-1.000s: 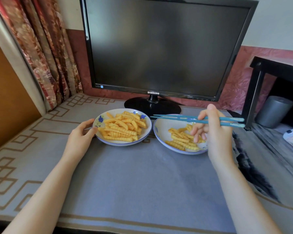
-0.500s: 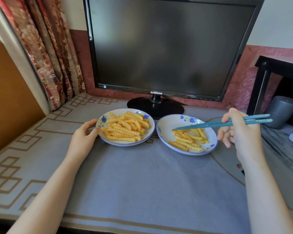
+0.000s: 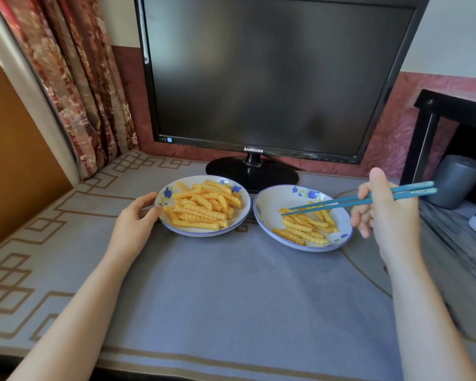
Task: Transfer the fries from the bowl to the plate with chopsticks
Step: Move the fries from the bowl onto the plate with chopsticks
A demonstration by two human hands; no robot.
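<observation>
Chopsticks (image 3: 338, 203) lower now (tips at fries (image 3: 305, 229))

The worktop (image 3: 231, 298) is covered by a grey-blue cloth (image 3: 52, 243) with a brown geometric line border along its left and front edges. Three things stand on the cloth. At the back is the round black base (image 3: 252, 174) of a monitor. In front of the base are two shallow white dishes with blue flower prints, side by side. The left dish (image 3: 204, 233) holds a full heap of crinkle fries, and the right dish (image 3: 270, 196) holds fewer. Their rims are just beside each other, and it is unclear whether they touch.
</observation>
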